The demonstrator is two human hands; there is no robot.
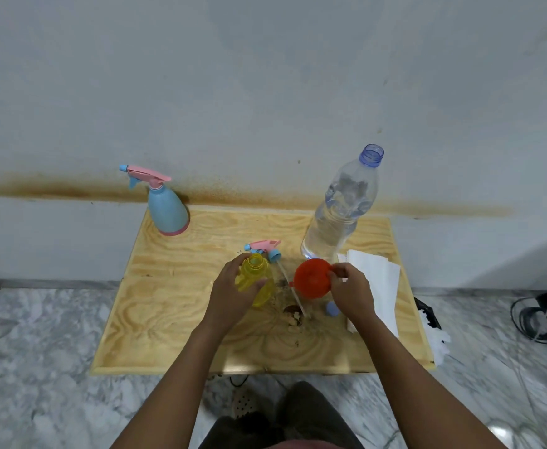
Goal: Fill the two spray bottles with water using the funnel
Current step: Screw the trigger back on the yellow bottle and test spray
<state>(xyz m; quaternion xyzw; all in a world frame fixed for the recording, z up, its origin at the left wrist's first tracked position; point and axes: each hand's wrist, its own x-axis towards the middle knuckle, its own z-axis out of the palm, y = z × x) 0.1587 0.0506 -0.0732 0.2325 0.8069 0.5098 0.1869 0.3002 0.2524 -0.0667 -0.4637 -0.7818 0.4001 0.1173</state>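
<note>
- My left hand [233, 288] wraps round the yellow bottle [256, 283], fingers curled on its side.
- That bottle stands upright with its neck open, near the middle of the table [155, 319].
- My right hand [351, 291] pinches the rim of the funnel [311, 278], held just right of the yellow bottle.
- The spray head [264, 247] lies just behind the yellow bottle.
- The blue bottle [168, 210], head on, stands at the far left corner.
- The water bottle [340, 209] stands uncapped at the far right, near the paper [380, 280].
</note>
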